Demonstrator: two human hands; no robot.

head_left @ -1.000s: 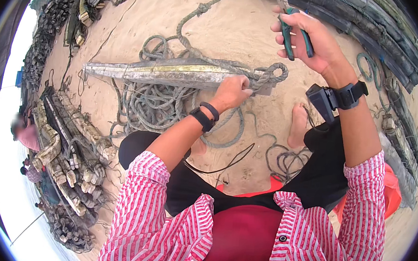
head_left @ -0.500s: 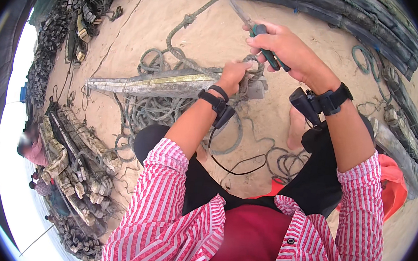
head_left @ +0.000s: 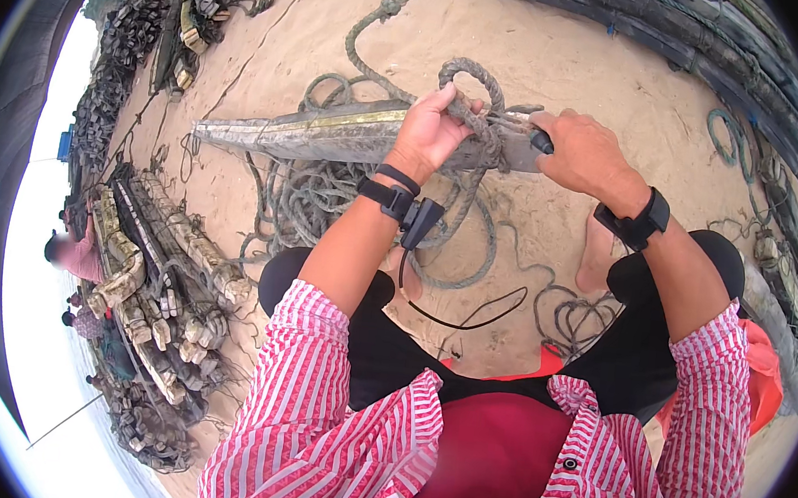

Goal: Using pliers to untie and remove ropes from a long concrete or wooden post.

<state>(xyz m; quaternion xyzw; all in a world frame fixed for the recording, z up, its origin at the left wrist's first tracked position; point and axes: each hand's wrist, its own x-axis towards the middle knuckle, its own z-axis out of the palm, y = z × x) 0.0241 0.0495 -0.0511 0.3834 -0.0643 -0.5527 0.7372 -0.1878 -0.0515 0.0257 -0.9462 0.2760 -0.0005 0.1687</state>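
My left hand (head_left: pixel 433 133) is closed on a thick grey-green rope (head_left: pixel 473 69), whose loop rises above the fingers. That rope wraps around one end of a long weathered beam (head_left: pixel 333 135) lying crosswise in front of me. My right hand (head_left: pixel 583 153) forms a fist at the beam's right end, beside the wrapped rope. From it sticks the dark handle end (head_left: pixel 541 142) of a bladed tool; the blade is hidden. Behind and under the beam lies a tangled heap of the same rope (head_left: pixel 314 194).
Dark long floats or beams (head_left: pixel 663 54) lie bundled at the upper right. Piles of weathered blocks and ropes (head_left: pixel 164 276) stretch along the left, with people (head_left: pixel 85 255) beyond them. A thin rope coil (head_left: pixel 575 319) lies on sand near my feet. Red-orange material (head_left: pixel 760 375) sits by my right side.
My right hand has come down to the beam's end, and the tool's blade, visible before, is now hidden. A rope loop now stands up above my left hand, which has turned palm up.
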